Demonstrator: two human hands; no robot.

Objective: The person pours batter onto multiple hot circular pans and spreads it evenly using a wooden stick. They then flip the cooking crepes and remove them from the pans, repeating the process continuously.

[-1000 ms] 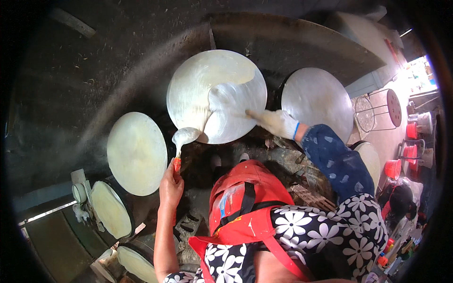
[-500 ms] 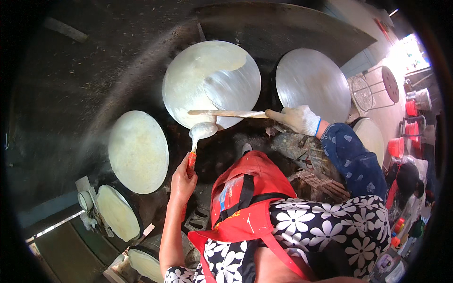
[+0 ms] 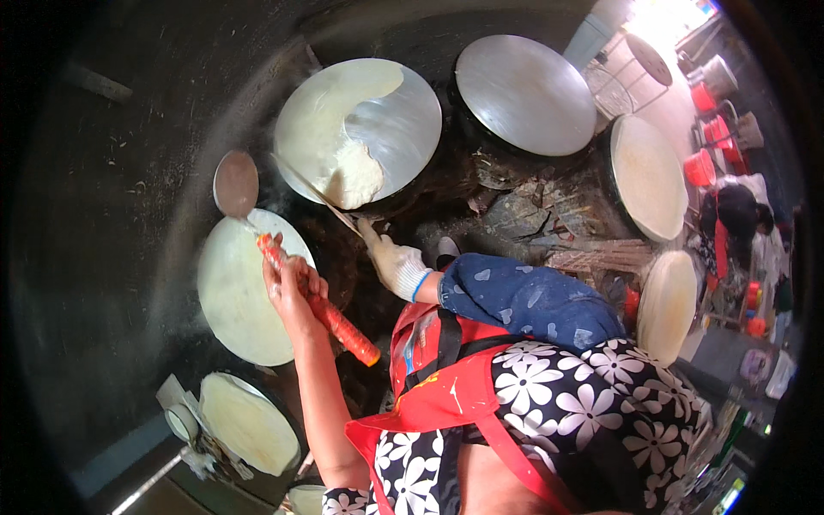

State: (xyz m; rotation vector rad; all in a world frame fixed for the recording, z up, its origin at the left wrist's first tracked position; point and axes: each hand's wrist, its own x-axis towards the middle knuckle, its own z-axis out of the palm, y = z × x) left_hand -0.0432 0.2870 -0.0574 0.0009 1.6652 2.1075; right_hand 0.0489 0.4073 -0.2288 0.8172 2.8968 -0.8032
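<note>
My left hand (image 3: 293,287) is closed around the red handle of a ladle (image 3: 236,184). The ladle's brownish round bowl is just beyond the far edge of the left griddle, which bears a pale round flatbread (image 3: 245,296). My right hand (image 3: 393,257), in a white work glove, grips one end of a thin wooden stick (image 3: 318,193). That stick slants across the near left rim of the middle griddle (image 3: 399,129). A white heap of batter (image 3: 354,176) lies on this griddle beside the stick. A thin layer of batter (image 3: 318,107) covers its left and far part, leaving bare metal at the right.
A bare round griddle (image 3: 525,94) stands at the far right. Flatbreads lie on griddles at the right (image 3: 650,176) and lower left (image 3: 249,423); another flatbread (image 3: 668,309) is nearer me. Firewood (image 3: 592,256) lies between. Red buckets (image 3: 699,167) stand along the right.
The ladle has swung from the middle griddle's near edge over to the left. A batter heap now shows on that griddle. The stick has moved left and turned from level to slanting.
</note>
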